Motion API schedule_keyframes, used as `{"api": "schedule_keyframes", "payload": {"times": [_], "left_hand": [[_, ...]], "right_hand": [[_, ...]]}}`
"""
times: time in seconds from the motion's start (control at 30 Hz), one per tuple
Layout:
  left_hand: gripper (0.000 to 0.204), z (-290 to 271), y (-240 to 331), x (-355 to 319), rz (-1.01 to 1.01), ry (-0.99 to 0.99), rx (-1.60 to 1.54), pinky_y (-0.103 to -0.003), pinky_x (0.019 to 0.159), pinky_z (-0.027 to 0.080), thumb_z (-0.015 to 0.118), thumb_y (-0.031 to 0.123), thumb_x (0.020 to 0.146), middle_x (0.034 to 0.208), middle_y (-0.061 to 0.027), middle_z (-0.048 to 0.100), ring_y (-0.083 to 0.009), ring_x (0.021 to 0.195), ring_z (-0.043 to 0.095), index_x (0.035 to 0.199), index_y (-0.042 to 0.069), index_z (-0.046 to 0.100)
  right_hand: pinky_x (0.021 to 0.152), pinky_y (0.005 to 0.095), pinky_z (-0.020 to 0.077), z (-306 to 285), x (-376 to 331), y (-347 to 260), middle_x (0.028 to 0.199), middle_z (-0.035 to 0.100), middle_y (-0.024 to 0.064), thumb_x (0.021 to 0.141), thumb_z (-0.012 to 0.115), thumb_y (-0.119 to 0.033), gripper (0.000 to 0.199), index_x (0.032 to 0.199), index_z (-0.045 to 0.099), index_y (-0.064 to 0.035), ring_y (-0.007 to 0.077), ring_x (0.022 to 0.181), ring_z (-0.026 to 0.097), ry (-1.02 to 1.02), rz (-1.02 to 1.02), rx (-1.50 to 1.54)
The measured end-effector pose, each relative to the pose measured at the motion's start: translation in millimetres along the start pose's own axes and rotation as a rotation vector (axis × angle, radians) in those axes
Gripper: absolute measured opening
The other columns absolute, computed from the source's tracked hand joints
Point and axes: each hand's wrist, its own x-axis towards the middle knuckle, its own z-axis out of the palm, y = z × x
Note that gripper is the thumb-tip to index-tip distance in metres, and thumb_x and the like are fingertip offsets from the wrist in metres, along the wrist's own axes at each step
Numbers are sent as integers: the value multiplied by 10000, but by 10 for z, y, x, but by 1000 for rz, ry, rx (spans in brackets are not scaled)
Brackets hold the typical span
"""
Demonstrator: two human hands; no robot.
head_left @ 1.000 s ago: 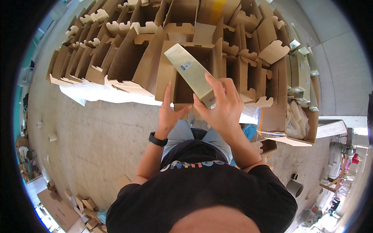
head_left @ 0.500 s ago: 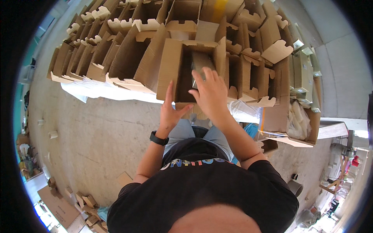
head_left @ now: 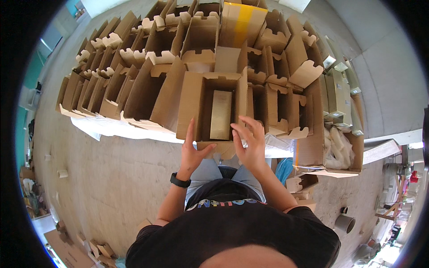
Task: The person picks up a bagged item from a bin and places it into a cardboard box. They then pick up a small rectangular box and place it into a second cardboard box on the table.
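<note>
1. Landmark: the open cardboard carton [head_left: 214, 111] standing upright in the middle of the front row, its flaps spread and its mouth facing up. To its left sits a long run of empty open cartons [head_left: 111, 89], flaps up, all on the white-covered counter [head_left: 103, 127].
2. The left hand [head_left: 191, 152] is at the near left edge of the landmark carton, fingers straight and spread, thumb out toward the front flap; it grips nothing (a black wristband sits just behind it).
3. The change: the pale gold flat box [head_left: 221, 114], held up in the air over the carton a second ago, now lies inside the carton on its floor, long side running away from the person. It looks fully released and seated.
4. The right hand [head_left: 249, 143] hovers at the near right edge of the carton, fingers loosely curled and apart, empty, just clear of the rim.
5. Right of the landmark carton stand more open cartons, and further right a carton of white bags [head_left: 337, 147].
</note>
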Motion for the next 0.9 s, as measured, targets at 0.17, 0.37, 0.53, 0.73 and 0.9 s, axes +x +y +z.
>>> {"api": "schedule_keyframes", "payload": {"times": [0.17, 0.37, 0.53, 0.73, 0.9], "left_hand": [[1020, -10, -5, -55, -72, -6, -69, -381, 1034, 408, 843, 142, 683, 1395, -213, 471, -298, 1276, 487, 1493, 54, 229], [1018, -11, 46, 9, -36, -15, 29, -389, 1044, 395, 841, 202, 699, 1419, -231, 441, -324, 1293, 469, 1494, 55, 222], [1008, -57, 107, -7, -104, -77, -20, -382, 1093, 345, 809, 130, 735, 1512, -190, 314, -258, 1355, 376, 1509, 48, 167], [1017, -69, 74, 3, -21, -60, 46, -393, 1087, 344, 831, 207, 721, 1475, -230, 360, -324, 1359, 380, 1498, 45, 194], [1022, -33, 52, 3, -44, -69, 51, -397, 1083, 348, 827, 223, 727, 1484, -224, 347, -333, 1364, 370, 1501, 48, 182]], "right_hand": [[919, 409, 439, 10, 126, 97, 1259, 510, 172, 830, 667, -58, 296, 1123, 625, -55, 341, 1091, 532, 3, 109, 59], [999, 403, 413, 106, 98, 102, 1343, 446, 179, 820, 652, -28, 393, 1203, 574, -54, 354, 1209, 487, -6, 162, 147], [1004, 399, 413, 63, 111, 189, 1357, 444, 186, 788, 602, 52, 426, 1198, 574, -57, 356, 1219, 490, 15, 179, 116], [1011, 397, 406, 27, 84, 259, 1355, 456, 184, 793, 575, 52, 408, 1185, 578, -59, 360, 1238, 480, -23, 215, 121], [1068, 441, 360, -107, 284, 298, 1315, 494, 185, 737, 647, -9, 442, 1172, 574, -15, 359, 1278, 441, -123, -39, -349]]}}
